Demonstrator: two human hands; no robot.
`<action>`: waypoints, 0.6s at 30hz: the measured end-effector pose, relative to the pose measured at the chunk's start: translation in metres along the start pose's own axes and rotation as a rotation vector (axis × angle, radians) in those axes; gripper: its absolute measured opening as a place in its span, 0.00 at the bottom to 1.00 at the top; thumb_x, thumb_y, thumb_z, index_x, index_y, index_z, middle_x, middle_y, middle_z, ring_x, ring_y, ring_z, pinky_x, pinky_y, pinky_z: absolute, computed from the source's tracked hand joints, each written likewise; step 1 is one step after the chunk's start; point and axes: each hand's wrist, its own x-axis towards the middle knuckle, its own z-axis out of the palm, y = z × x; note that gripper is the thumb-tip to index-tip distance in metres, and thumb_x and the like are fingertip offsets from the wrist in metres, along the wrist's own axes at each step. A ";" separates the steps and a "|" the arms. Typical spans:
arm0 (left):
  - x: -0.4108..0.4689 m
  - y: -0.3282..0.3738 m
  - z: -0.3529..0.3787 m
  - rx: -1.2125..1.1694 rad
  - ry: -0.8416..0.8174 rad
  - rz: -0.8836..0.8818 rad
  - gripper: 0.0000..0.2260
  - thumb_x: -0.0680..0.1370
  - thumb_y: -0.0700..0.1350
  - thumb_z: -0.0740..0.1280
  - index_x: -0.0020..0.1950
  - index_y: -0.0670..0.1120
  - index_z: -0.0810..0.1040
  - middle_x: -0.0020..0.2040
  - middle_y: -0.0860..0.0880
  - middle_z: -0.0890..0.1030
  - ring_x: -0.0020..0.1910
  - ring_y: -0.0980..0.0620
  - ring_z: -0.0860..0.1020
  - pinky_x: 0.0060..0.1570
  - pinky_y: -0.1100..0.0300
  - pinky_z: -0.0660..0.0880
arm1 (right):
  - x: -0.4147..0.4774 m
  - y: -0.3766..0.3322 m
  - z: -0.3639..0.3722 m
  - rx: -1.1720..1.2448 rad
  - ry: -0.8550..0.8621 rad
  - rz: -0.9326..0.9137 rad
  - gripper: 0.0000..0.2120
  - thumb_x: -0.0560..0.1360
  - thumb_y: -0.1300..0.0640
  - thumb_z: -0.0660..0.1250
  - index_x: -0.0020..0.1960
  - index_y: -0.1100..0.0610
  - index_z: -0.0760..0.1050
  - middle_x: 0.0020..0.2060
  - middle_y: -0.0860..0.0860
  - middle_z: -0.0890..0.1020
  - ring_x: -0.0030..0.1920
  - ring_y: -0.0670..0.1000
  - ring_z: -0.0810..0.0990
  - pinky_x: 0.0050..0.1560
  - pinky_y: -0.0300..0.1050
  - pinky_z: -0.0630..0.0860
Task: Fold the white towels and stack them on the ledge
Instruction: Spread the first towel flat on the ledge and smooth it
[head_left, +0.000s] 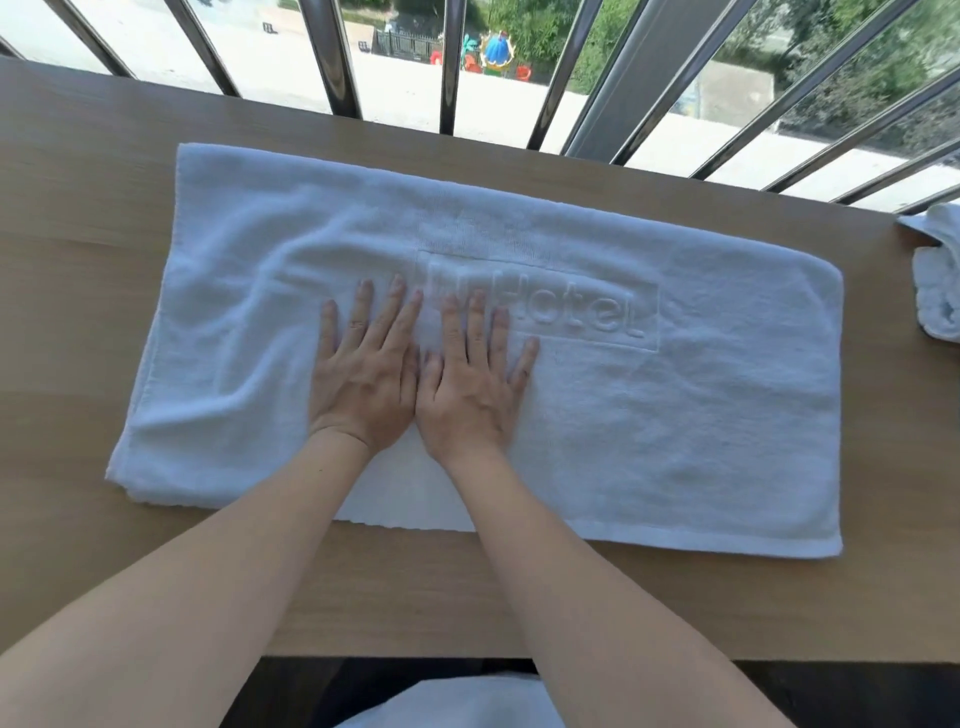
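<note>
A white towel (675, 415) with an embossed "Hotel" mark lies spread flat across the wooden ledge (78, 270). It looks doubled over lengthwise, with wrinkles on its left half. My left hand (363, 374) and my right hand (470, 384) lie side by side, palms down, fingers straight and spread, pressing on the towel's middle just left of the lettering. At the ledge's right edge sits another white towel (937, 280), bunched up and partly cut off by the frame.
Metal railing bars (449, 67) and a window run along the ledge's far side. The ledge's near edge (779, 652) drops off to a dark floor. White cloth (457, 701) shows below, between my arms.
</note>
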 end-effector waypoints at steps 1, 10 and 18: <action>0.000 -0.001 0.000 -0.035 0.015 -0.003 0.25 0.83 0.49 0.48 0.81 0.47 0.58 0.80 0.49 0.61 0.80 0.44 0.55 0.77 0.40 0.48 | 0.001 -0.003 0.003 -0.027 0.010 0.034 0.28 0.81 0.46 0.43 0.81 0.47 0.50 0.81 0.47 0.48 0.81 0.53 0.45 0.75 0.66 0.39; 0.006 -0.030 -0.015 -0.086 -0.117 0.136 0.25 0.83 0.56 0.49 0.80 0.52 0.60 0.81 0.51 0.58 0.80 0.48 0.52 0.78 0.46 0.45 | 0.004 -0.003 0.014 -0.126 0.062 0.064 0.29 0.81 0.43 0.48 0.81 0.45 0.52 0.81 0.46 0.52 0.80 0.53 0.48 0.75 0.67 0.42; 0.059 -0.106 -0.038 0.073 -0.125 -0.036 0.31 0.80 0.65 0.48 0.81 0.59 0.49 0.82 0.53 0.46 0.81 0.50 0.41 0.78 0.44 0.40 | 0.004 -0.004 0.014 -0.135 0.083 0.055 0.31 0.79 0.41 0.50 0.81 0.46 0.53 0.81 0.47 0.55 0.80 0.54 0.51 0.76 0.66 0.44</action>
